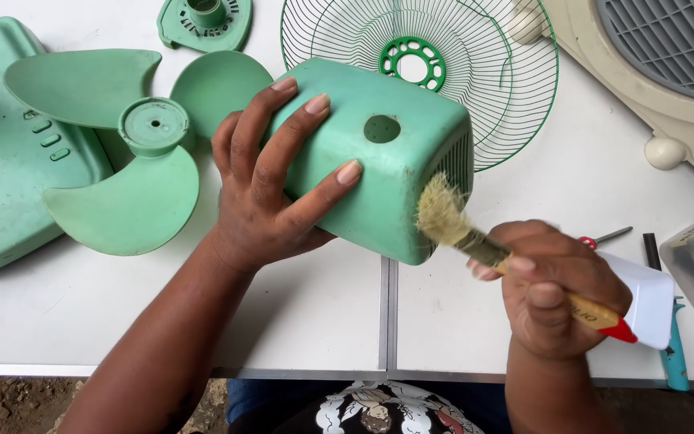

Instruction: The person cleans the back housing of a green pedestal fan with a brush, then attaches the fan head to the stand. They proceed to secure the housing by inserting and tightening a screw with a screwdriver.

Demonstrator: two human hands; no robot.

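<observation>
**Brush bristles against a green fan motor cover**

The left hand [271, 177] lies spread over the green fan motor cover [379, 153], fingers fanned across its top and thumb wrapped along the near side, holding it tilted above the white desk [315, 313]. The forearm comes up from the lower left. The right hand [552, 289] sits just right of the cover, fist curled tight round the wooden handle of a paintbrush [483, 245], whose pale bristles touch the cover's vented end.

Left of the left hand, a three-bladed green fan blade [134, 145] rests on the desk, overlapping a green fan base [2, 161]. Beyond the fingers lies a wire fan guard [491, 72], with a small round green part [205, 20] beside it. Behind the right hand stands a white container [648, 297]; a beige fan housing [668, 72] lies farther off. The desk is two white panels joined by a seam; bare ground shows below its edge.
</observation>
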